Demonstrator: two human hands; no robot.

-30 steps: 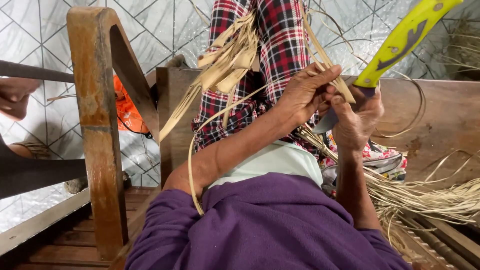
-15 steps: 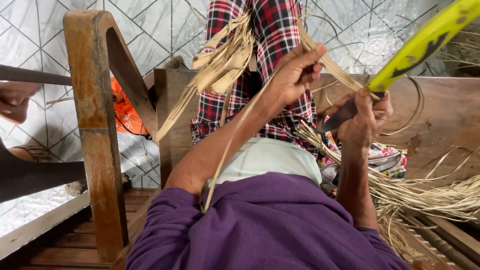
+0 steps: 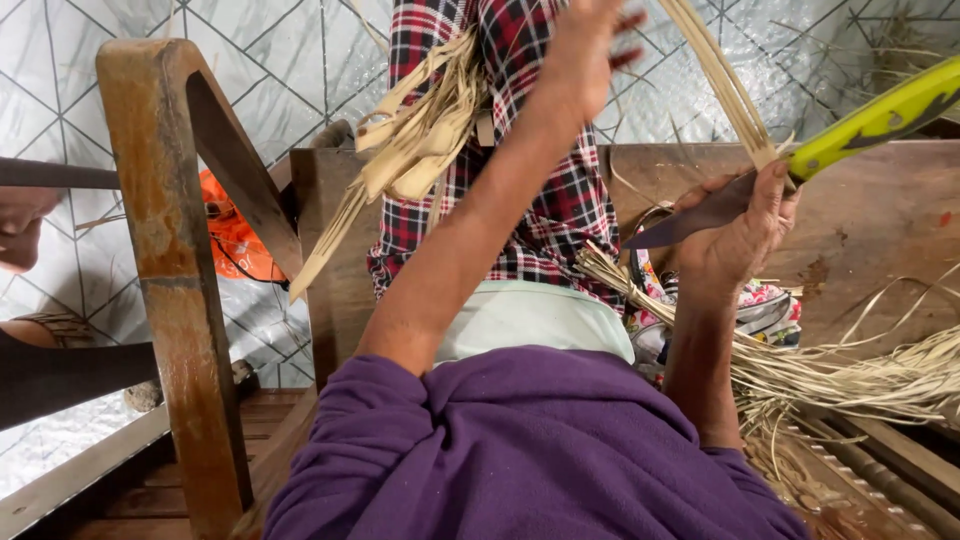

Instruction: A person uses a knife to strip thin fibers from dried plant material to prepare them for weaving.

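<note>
My right hand (image 3: 738, 235) grips a knife (image 3: 870, 120) with a yellow-green handle and a dark blade, and its thumb presses a pale dried leaf strip (image 3: 725, 95) against the blade. The strip runs from there up and left to the top edge. My left hand (image 3: 585, 50) is raised high at the top centre and blurred by motion. Its fingers are closed beside the strip's upper end. Both arms wear purple sleeves (image 3: 520, 450).
A bundle of dried leaf strips (image 3: 415, 150) hangs over red plaid cloth (image 3: 545, 215). Loose fibres (image 3: 850, 380) pile up at the right on a wooden bench (image 3: 880, 230). A worn wooden post (image 3: 170, 260) stands at the left, an orange object (image 3: 230, 240) behind it. Another person's skin (image 3: 22, 225) shows at the left edge.
My left hand has risen from beside the knife to the top of the view, drawing the strip upward. The right hand with the knife has shifted slightly down and right.
</note>
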